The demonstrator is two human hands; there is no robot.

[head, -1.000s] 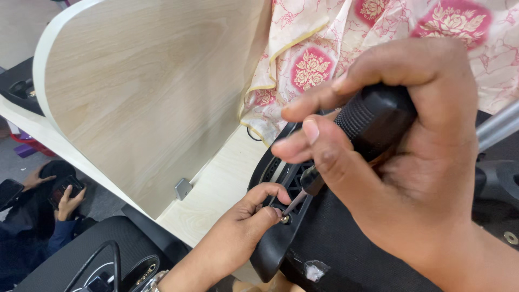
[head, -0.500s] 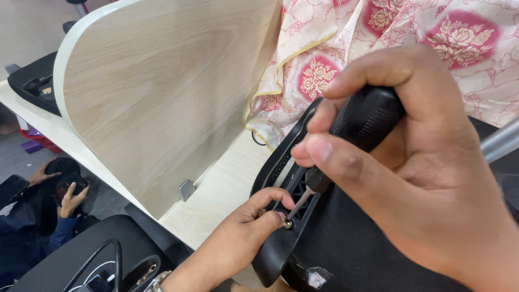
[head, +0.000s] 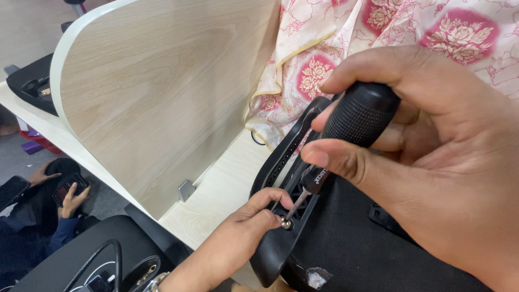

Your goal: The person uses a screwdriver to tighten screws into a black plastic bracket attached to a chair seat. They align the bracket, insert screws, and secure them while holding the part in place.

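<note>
Screwdriver point(head: 346, 127) in the right hand point(head: 427, 162): its fingers are clamped round the black knurled handle, and the tool's long axis slants down and to the left, so the thin metal tip meets a small screw point(head: 284, 222) set in the black plastic frame point(head: 281, 173). The left hand point(head: 243, 238) is nearer the screw, coming up from below, thumb and forefinger pinched together right beside the screw head. Frame and dark fabric panel point(head: 357, 243) lie over the edge of a pale wood counter point(head: 216, 197), with a curved wooden divider point(head: 162, 92) behind and floral cloth point(head: 389, 38) above. Another person's hands point(head: 67, 194) hold a phone lower left.
</note>
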